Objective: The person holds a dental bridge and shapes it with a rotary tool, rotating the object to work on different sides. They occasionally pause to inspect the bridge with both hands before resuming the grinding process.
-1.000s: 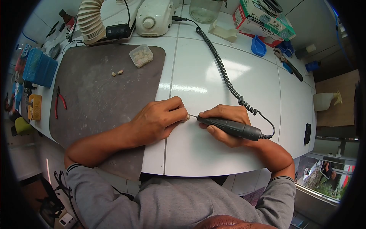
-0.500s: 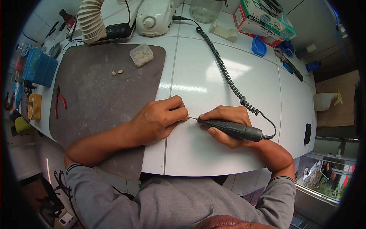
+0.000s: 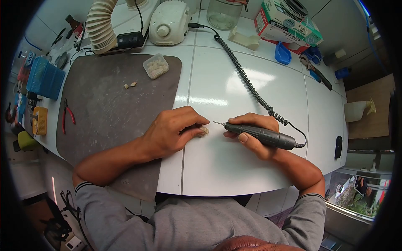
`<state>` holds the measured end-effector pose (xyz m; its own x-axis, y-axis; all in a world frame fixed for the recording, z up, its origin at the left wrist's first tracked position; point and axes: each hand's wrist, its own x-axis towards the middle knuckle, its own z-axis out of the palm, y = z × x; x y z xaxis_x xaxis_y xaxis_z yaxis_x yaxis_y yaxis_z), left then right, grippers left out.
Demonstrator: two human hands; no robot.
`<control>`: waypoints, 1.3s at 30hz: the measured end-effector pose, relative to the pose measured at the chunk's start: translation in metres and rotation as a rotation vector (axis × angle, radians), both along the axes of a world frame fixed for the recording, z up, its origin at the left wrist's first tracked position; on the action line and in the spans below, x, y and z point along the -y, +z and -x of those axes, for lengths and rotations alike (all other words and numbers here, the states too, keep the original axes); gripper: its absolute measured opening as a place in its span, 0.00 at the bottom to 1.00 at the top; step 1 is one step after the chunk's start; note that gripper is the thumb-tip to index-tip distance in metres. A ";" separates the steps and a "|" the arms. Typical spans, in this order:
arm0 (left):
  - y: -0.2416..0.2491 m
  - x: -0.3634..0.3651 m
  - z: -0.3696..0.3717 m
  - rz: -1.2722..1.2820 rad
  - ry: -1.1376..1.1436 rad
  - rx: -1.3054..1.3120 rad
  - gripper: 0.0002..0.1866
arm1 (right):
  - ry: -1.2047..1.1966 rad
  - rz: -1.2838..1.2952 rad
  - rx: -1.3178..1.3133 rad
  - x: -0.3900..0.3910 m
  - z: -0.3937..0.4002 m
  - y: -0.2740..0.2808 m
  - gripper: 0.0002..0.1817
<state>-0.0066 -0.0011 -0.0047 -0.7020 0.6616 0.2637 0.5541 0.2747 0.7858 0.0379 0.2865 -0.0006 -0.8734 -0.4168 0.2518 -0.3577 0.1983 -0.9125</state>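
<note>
My left hand (image 3: pixel 173 127) pinches a small cream-coloured piece (image 3: pixel 204 130) between thumb and fingertips, just above the white tabletop; it looks like a bit of dental work, partly covered by the fingers. My right hand (image 3: pixel 257 129) is wrapped round a black rotary handpiece (image 3: pixel 268 137), held like a pen. Its thin metal bur (image 3: pixel 218 123) points left toward the piece, with a small gap between them. From the handpiece's back end a black coiled cord (image 3: pixel 247 79) runs up to the white control unit (image 3: pixel 169 23).
A grey-brown mat (image 3: pixel 113 104) lies at left, bearing a clear tub (image 3: pixel 156 66) of cream pieces, two loose bits (image 3: pixel 130 85) and red-handled pliers (image 3: pixel 67 116). Behind stand a ribbed hose (image 3: pixel 100 29), a glass jar (image 3: pixel 224 14) and a face-mask box (image 3: pixel 284 27). Blue basket (image 3: pixel 45 78) at left.
The handpiece has drawn back right, so its bur has left the piece. My left hand has turned the piece, showing more of it. The view has shifted slightly.
</note>
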 end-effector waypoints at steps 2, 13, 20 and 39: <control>-0.003 0.003 0.003 -0.010 -0.028 -0.011 0.10 | 0.008 0.023 -0.004 -0.001 0.000 0.000 0.19; 0.000 0.002 -0.001 0.008 -0.008 0.028 0.10 | 0.100 -0.100 -0.207 0.006 0.001 -0.001 0.19; -0.003 0.002 0.000 0.022 -0.025 -0.010 0.10 | 0.110 -0.119 -0.209 0.009 0.001 -0.001 0.19; -0.005 0.002 -0.002 0.023 -0.037 -0.047 0.09 | 0.104 -0.143 -0.187 0.009 0.001 -0.002 0.18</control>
<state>-0.0043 -0.0027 -0.0093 -0.6644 0.6929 0.2801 0.6000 0.2712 0.7527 0.0368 0.2773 -0.0021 -0.7679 -0.5448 0.3369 -0.5430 0.2744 -0.7936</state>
